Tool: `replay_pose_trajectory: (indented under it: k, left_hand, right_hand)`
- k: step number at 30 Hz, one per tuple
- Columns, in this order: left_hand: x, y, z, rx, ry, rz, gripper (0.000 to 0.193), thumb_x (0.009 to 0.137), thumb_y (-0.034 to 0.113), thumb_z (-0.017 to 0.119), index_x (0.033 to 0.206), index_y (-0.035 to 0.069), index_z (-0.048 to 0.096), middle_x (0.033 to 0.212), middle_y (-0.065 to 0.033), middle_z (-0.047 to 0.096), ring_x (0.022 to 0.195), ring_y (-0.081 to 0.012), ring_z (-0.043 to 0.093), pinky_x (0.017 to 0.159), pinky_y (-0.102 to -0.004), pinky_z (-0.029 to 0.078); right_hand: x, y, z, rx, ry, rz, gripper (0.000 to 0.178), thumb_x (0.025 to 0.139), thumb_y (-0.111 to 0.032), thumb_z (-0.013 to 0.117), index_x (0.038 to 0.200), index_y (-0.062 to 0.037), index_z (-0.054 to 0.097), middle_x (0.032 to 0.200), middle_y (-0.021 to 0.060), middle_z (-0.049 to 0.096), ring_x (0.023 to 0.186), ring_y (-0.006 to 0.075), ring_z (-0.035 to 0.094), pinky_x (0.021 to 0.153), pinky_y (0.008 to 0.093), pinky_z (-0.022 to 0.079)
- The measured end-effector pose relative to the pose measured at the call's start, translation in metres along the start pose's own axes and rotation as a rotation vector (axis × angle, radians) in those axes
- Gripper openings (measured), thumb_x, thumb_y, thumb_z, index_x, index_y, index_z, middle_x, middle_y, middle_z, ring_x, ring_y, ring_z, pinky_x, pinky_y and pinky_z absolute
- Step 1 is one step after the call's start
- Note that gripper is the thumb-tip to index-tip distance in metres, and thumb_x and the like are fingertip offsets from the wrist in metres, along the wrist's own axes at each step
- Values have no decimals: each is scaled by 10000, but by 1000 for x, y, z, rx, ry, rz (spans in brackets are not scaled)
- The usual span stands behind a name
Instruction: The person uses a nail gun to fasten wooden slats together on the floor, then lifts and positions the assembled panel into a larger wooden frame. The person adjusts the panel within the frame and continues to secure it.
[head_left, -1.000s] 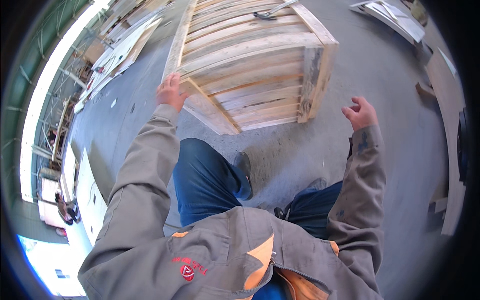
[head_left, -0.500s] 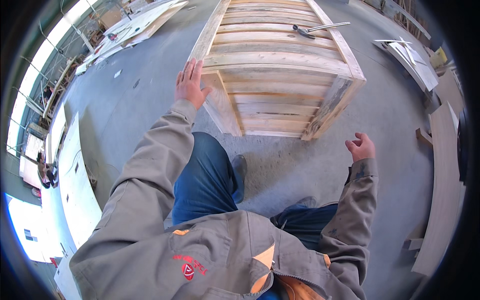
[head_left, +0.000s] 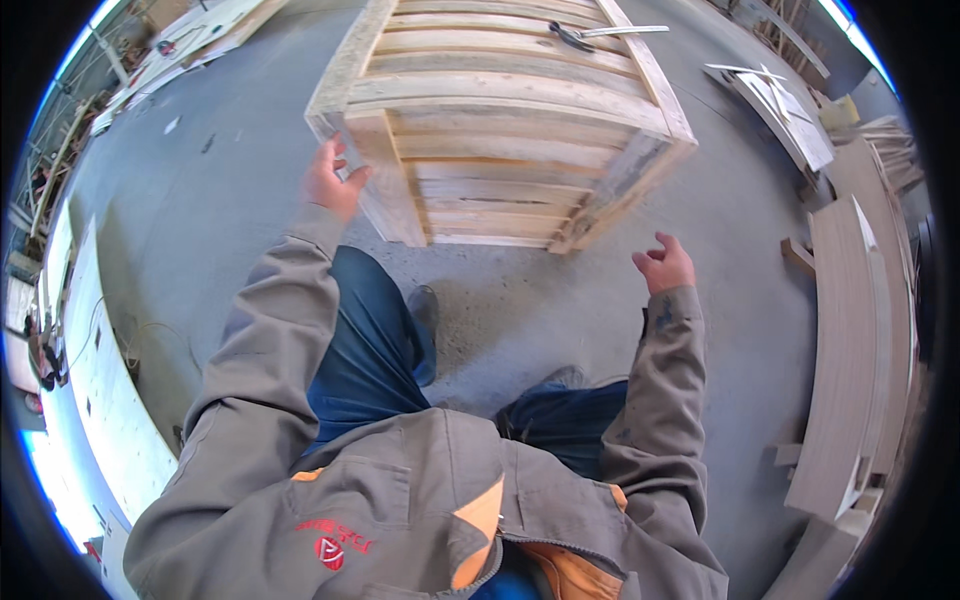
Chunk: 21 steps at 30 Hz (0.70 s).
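A slatted wooden crate (head_left: 520, 118) stands in front of me, its near end toward my legs. My left hand (head_left: 335, 182) is beside its near left corner post, thumb apart and fingers loosely bent, with nothing in it. Whether the fingertips touch the wood I cannot tell. Off the crate's near right corner, my right hand (head_left: 667, 266) hangs in the air, fingers partly curled but apart and holding nothing. A pair of pincers (head_left: 572, 37) with long metal handles lies on top of the slats, reaching over the right edge board.
Long boards (head_left: 845, 350) are stacked along the right side. Farther back on the right, a white panel (head_left: 785, 115) has strips lying on it. Large pale sheets (head_left: 115, 360) stand at the left, and more panels (head_left: 205, 45) lie far left on the grey floor (head_left: 215, 190).
My left hand has come off the crate's top corner and moved down beside its post. The whole view has shifted, so the crate appears farther left. My right hand keeps its pose.
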<state>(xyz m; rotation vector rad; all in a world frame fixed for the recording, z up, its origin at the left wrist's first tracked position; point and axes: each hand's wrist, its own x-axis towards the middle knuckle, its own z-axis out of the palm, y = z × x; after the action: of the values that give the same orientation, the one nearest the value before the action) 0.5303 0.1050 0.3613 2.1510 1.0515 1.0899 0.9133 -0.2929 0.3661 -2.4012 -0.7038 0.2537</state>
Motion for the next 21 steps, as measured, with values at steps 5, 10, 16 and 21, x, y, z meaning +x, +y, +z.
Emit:
replay_pose_trajectory:
  k: [5,10,16,21]
  left_hand:
    - [-1,18,-1,80,-63,-2,772,819,212,817,1475,37,451,1312,-172,639,1104,-284,661,916,-406,545]
    - [-1,25,2,100,-57,6,757,828,232,812,1469,37,460,1312,-154,646,1085,-270,673,914,-398,547]
    - [3,23,6,67,-21,-6,759,813,225,825,1457,32,472,1303,-153,652,1091,-265,674,916,-396,549]
    - [12,-37,-37,-164,75,136,592,807,141,826,1310,-12,555,1198,-146,677,1018,-250,674,850,-391,579]
  right_hand:
    - [-3,-17,-3,50,111,9,784,779,-246,809,1463,-49,481,1196,190,700,1022,297,698,894,407,545]
    - [3,-16,1,125,146,20,830,787,-250,804,1503,-48,436,1255,194,673,1025,278,699,896,399,544]
    - [18,-11,13,135,135,29,823,787,-258,808,1494,-45,446,1277,205,662,1037,278,700,899,405,546]
    - [43,-37,67,211,96,-235,759,807,-255,823,1456,-49,488,1227,218,686,1022,305,706,885,414,550]
